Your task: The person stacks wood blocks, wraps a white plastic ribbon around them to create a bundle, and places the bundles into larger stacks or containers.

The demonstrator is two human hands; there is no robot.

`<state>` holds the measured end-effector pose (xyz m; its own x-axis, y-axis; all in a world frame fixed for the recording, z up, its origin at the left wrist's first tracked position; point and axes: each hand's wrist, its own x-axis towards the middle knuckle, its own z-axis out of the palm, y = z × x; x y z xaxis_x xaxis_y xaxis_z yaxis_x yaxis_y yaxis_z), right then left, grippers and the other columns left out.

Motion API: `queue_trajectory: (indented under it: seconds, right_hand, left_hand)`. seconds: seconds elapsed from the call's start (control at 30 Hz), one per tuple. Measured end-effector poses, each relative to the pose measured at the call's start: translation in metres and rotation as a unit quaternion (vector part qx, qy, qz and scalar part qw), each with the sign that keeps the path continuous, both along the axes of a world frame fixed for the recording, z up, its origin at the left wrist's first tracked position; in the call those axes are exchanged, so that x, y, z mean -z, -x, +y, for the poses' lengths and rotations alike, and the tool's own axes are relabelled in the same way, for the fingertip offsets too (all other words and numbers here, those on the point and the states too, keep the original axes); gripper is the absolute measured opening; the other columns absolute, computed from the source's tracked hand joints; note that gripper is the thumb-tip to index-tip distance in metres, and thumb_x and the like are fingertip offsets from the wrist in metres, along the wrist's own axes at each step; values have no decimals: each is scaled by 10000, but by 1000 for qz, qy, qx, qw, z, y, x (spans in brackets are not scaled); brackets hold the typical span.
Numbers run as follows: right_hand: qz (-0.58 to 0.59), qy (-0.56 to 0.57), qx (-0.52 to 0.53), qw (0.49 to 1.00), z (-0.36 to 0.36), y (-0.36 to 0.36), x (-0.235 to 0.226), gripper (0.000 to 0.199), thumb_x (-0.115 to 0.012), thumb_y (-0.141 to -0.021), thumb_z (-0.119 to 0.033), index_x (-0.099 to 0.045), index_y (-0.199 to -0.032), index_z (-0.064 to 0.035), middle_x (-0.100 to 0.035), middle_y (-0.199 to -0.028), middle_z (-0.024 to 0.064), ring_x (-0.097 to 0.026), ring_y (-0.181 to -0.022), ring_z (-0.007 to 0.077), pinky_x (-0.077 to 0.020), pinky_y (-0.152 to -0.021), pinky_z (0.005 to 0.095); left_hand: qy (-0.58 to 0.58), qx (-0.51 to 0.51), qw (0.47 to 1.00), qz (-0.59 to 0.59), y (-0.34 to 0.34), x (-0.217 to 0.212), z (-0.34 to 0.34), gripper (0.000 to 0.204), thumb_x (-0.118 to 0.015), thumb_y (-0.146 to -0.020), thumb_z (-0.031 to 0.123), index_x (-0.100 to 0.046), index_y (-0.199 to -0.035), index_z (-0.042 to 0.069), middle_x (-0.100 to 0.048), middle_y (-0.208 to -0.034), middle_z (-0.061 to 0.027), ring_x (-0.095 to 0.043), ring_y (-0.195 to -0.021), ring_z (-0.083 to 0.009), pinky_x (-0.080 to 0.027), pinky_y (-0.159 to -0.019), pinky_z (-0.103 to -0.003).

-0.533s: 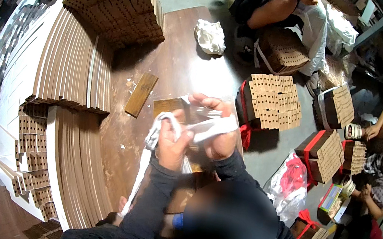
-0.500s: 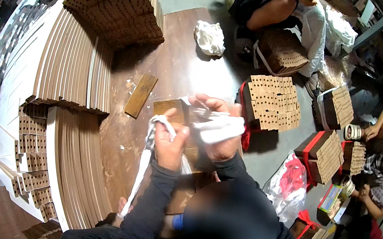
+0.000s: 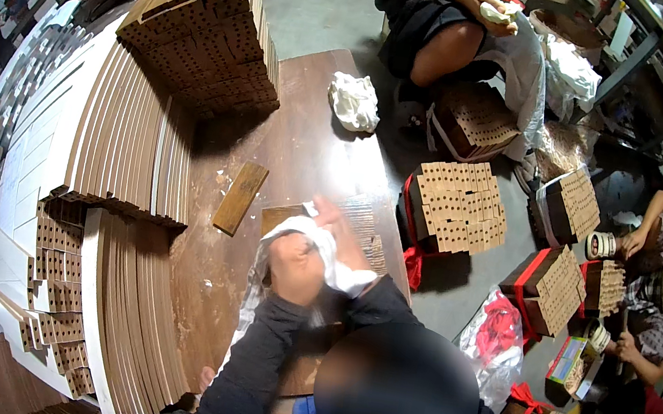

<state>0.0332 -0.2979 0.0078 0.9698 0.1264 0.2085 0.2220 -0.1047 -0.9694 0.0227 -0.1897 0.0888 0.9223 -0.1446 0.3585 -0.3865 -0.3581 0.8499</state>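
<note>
My left hand [image 3: 294,266] and my right hand [image 3: 342,234] are close together over the brown table [image 3: 308,135], both gripping a white cloth [image 3: 332,260] that wraps around them. Under the hands lies a flat brown wooden piece [image 3: 283,215] with a slotted end [image 3: 371,226]. A loose strip of the cloth hangs down toward my body [image 3: 247,314]. A second small wooden piece [image 3: 240,197] lies on the table just left of my hands, untouched.
Long stacks of curved wooden strips [image 3: 127,142] fill the table's left side, with a pile of perforated boards [image 3: 207,38] at the far end. A crumpled white rag [image 3: 354,101] lies beyond. Bundled wooden blocks [image 3: 460,207] sit on the floor at right, where other people sit working.
Both hands have drawn closer together and bunched the cloth tighter over the wooden piece; the right hand slid slightly left. The rest is unchanged.
</note>
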Motion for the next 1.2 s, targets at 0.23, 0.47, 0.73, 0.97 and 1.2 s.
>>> queue_trajectory:
  seconds: [0.23, 0.47, 0.73, 0.97, 1.2]
  right_hand:
    - [75, -203, 108, 970, -13, -6, -47, 256, -447, -915, -310, -464, -825, -71, -547, -892, 71, -547, -868, 158, -425, -848, 296]
    - [128, -276, 204, 931, 19, -8, -41, 381, -352, -954, -340, -397, -676, -84, -359, -636, -14, -381, -629, 78, -401, -658, 236]
    - [97, -382, 138, 909, 25, 6, -29, 431, -351, -955, -343, -372, -605, -91, -338, -570, -20, -369, -561, 86, -430, -734, 274]
    - [25, -20, 82, 996, 12, 5, -32, 359, -371, -940, -313, -500, -763, -29, -510, -712, 47, -498, -696, 134, -412, -800, 319]
    - [-24, -14, 40, 999, 19, -1, -28, 338, -382, -941, -301, -541, -852, -17, -547, -788, 51, -508, -765, 141, -400, -755, 310]
  left_hand:
    - [155, 147, 966, 146, -11, -26, -18, 390, -447, -875, 90, -454, -1244, -36, -555, -1166, -181, -505, -1100, -175, -358, -951, -284]
    - [536, -64, 757, 367, -26, -11, -24, 427, -341, -942, 427, -342, -632, 133, -236, -466, 34, -202, -346, -86, -163, -341, -243]
    - [476, -87, 837, 255, -12, -4, -21, 442, -382, -940, 417, -394, -623, 109, -309, -488, 25, -252, -391, -68, -190, -359, -230]
    - [-122, 209, 946, -216, -18, -68, -32, 323, -556, -827, 402, -589, -651, 134, -531, -589, -18, -510, -559, -150, -405, -586, -333]
    - [-172, 335, 889, -261, 45, -94, -47, 277, -560, -819, 374, -606, -783, 103, -560, -782, -34, -532, -774, -170, -373, -736, -299]
